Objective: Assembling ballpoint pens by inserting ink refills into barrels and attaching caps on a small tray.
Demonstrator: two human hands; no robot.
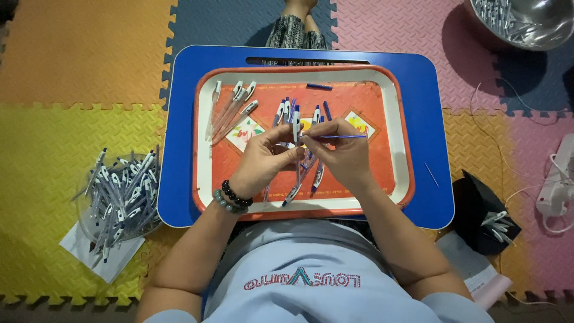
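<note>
From the head camera, your left hand [263, 157] is closed around a white and blue pen barrel [296, 122], holding it upright over the middle of the orange tray [397, 119]. Your right hand [342, 151] pinches a thin blue refill [342, 137] that lies level, its near end meeting the barrel at your left fingertips. Both hands touch each other above the tray.

Under your hands lie more pens [299, 179], some pointing toward you, some toward the far rim. At the tray's left end sits a small group of clear barrels [230, 110]. A loose blue piece [319, 87] rests near the far rim.

The tray stands on a blue lap table [427, 119], and a second refill [431, 174] lies on its right side. To your left, on the yellow mat, a clear bowl [119, 194] is heaped with pens. Far right, a steel bowl [526, 24] holds more, and a black box [484, 215] beside the table has a few.
</note>
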